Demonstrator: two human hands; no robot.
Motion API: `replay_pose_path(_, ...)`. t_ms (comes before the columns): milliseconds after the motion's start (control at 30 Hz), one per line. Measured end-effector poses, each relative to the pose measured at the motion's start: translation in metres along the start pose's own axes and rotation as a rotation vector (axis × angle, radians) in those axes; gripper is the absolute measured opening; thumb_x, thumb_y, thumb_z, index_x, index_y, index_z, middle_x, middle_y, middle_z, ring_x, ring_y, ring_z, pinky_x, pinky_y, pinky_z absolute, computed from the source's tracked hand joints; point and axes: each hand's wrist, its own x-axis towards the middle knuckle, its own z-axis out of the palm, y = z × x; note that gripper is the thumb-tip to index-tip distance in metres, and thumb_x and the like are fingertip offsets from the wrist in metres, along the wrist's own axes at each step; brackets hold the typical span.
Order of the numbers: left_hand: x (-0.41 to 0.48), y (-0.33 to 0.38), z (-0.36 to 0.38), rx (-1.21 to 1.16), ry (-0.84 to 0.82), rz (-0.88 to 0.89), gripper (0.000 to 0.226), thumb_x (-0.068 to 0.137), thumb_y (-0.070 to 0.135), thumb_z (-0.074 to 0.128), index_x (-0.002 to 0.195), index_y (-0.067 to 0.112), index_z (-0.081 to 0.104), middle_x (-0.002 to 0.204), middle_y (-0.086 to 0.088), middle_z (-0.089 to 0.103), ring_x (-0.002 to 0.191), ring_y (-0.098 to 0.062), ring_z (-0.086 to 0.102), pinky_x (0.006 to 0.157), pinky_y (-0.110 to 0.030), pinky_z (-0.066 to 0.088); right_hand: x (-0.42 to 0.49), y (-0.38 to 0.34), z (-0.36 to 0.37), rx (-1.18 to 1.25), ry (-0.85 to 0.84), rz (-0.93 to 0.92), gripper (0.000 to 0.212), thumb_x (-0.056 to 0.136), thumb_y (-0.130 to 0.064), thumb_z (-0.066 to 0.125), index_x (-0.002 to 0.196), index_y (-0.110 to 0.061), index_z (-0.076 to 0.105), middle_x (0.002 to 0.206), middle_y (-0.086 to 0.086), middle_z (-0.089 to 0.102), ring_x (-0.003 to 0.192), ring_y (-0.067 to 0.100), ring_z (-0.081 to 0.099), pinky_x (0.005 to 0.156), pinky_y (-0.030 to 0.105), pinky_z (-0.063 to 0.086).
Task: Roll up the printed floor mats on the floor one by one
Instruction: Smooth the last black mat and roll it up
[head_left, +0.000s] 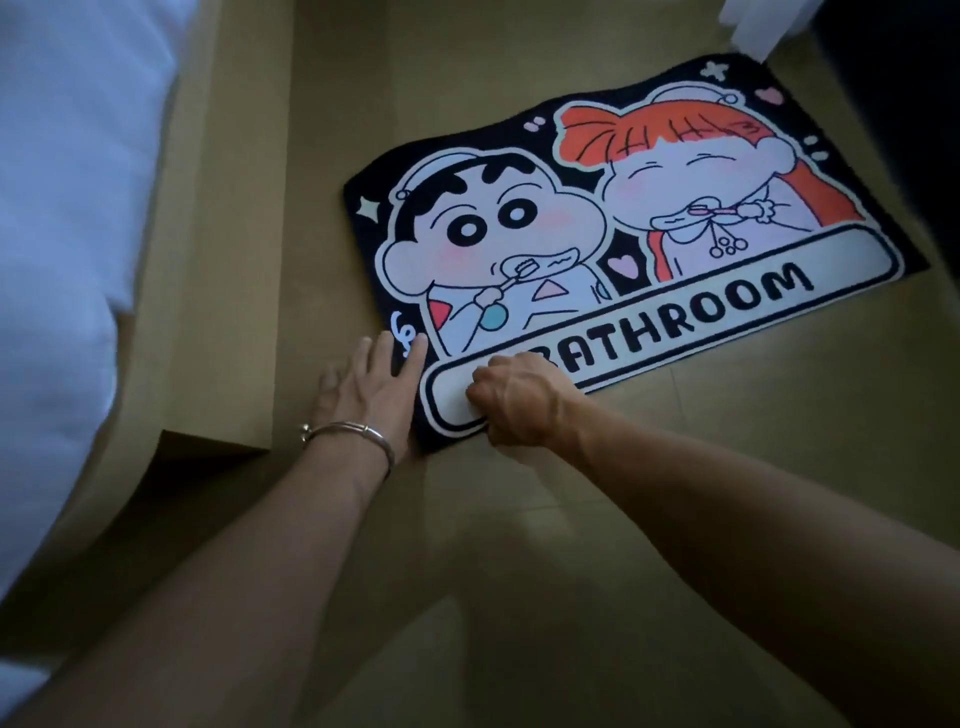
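- Right hand (514, 402) grips the near-left corner of the black plush printed floor mat (623, 218). Fingers are curled down onto the cream banner, knuckles up, heel of the hand at the near edge. Thumb is hidden, so we can't tell how far it reaches under.
- Left hand (371, 387) lies flat and holds nothing, fingers straight and slightly spread. Its fingertips (418, 345) touch the mat's black left border; the rest of the hand sits over the floor just beside it.
- Floor mat lies flat and unrolled on the tan floor (571, 519), set on a diagonal. Its near-left corner is under our hands and its far corner points to the top right of the view.
- Print: two cartoon children brushing teeth, black-haired on the left and orange-haired on the right. Below them is a cream rounded banner reading BATHROOM, with the right hand over part of the first letter.
- Thin silver bangle (345, 434) on the left wrist. Both forearms are bare and come in from the bottom edge.
- Tan boxy ledge (223, 234) runs along the left, near the mat but apart from it.
- White fabric (62, 208) fills the left side beyond the ledge.
- White object (748, 23) at the top edge, just past the mat's far corner. It is cut off and we can't tell what it is.
- Far right is too dark to read.
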Motion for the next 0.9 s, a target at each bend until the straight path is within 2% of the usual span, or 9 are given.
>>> replay_pose_path(167,0.002,0.030,0.010,0.149,0.050,0.252,0.103,0.081,0.008,0.061,0.148,0.025,-0.016,0.156,-0.013,-0.009,0.144,-0.032,-0.006,0.116,-0.049,0.015,-0.099,0.016,0.027,0.093,-0.124,0.051,0.018,0.092,-0.022,0.048,0.106,-0.015,0.057,0.090,-0.002,0.046,0.081,0.013,0.045,0.073,0.025,0.037)
replay_pose_path(333,-0.008,0.082,0.028,0.250,0.075,0.574,0.081,0.089,0.017,0.051,0.149,0.030,-0.002,0.154,-0.014,0.005,0.142,-0.033,0.010,0.111,-0.047,0.025,-0.204,0.029,0.055,0.140,-0.278,0.302,0.024,0.095,-0.024,0.044,0.117,-0.019,0.052,0.111,0.000,0.049,0.095,0.015,0.049,0.077,0.025,0.043)
replay_pose_path(400,-0.007,0.098,0.028,0.178,0.105,0.624,0.056,0.093,0.018,0.045,0.144,0.030,0.024,0.139,-0.015,0.030,0.128,-0.033,0.034,0.097,-0.043,0.041,-0.231,0.029,0.068,0.183,-0.243,0.464,0.026,0.096,-0.026,0.041,0.120,-0.019,0.050,0.118,0.001,0.049,0.100,0.018,0.052,0.080,0.027,0.047)
replay_pose_path(467,-0.003,0.108,0.019,0.139,0.161,0.649,0.037,0.095,0.019,0.044,0.132,0.026,0.042,0.114,-0.010,0.047,0.102,-0.031,0.053,0.073,-0.037,0.044,-0.240,0.026,0.081,0.253,-0.176,0.648,0.031,0.097,-0.029,0.037,0.123,-0.020,0.050,0.123,0.005,0.050,0.104,0.025,0.056,0.084,0.034,0.050)
replay_pose_path(567,-0.002,0.110,0.012,0.244,0.166,0.718,0.028,0.097,0.018,0.038,0.125,0.017,0.044,0.106,-0.008,0.054,0.090,-0.031,0.059,0.067,-0.035,0.042,-0.234,0.017,0.084,0.486,-0.071,0.980,0.029,0.100,-0.031,0.035,0.121,-0.015,0.046,0.120,0.011,0.049,0.099,0.029,0.055,0.081,0.038,0.048)
replay_pose_path(633,-0.006,0.109,0.013,0.303,0.135,0.758,0.028,0.099,0.015,0.031,0.126,0.012,0.038,0.108,-0.010,0.054,0.092,-0.031,0.059,0.069,-0.036,0.043,-0.219,0.017,0.079,0.560,0.003,1.079,0.027,0.100,-0.026,0.036,0.117,-0.009,0.047,0.116,0.015,0.050,0.095,0.031,0.054,0.082,0.040,0.049)
replay_pose_path(700,-0.016,0.112,0.014,0.318,0.096,0.767,0.032,0.100,0.014,0.025,0.131,0.009,0.031,0.110,-0.013,0.055,0.093,-0.033,0.059,0.067,-0.035,0.039,-0.204,0.024,0.071,0.588,-0.007,1.087,0.027,0.099,-0.021,0.036,0.120,-0.007,0.046,0.116,0.017,0.049,0.097,0.032,0.053,0.087,0.042,0.050)
replay_pose_path(800,-0.035,0.118,0.012,0.300,0.023,0.810,0.044,0.100,0.013,0.027,0.143,0.010,0.020,0.113,-0.016,0.058,0.098,-0.033,0.058,0.069,-0.035,0.036,-0.181,0.039,0.059,0.642,0.041,1.082,0.026,0.096,-0.023,0.039,0.117,-0.009,0.048,0.109,0.016,0.055,0.087,0.028,0.057,0.075,0.038,0.052)
replay_pose_path(900,-0.060,0.125,0.020,0.184,-0.044,0.890,0.047,0.098,0.018,0.037,0.143,0.014,0.024,0.112,-0.014,0.058,0.098,-0.031,0.058,0.069,-0.033,0.036,-0.160,0.036,0.038,0.679,0.015,0.822,0.035,0.094,-0.037,0.047,0.116,-0.012,0.057,0.111,0.009,0.057,0.092,0.024,0.057,0.077,0.032,0.047)
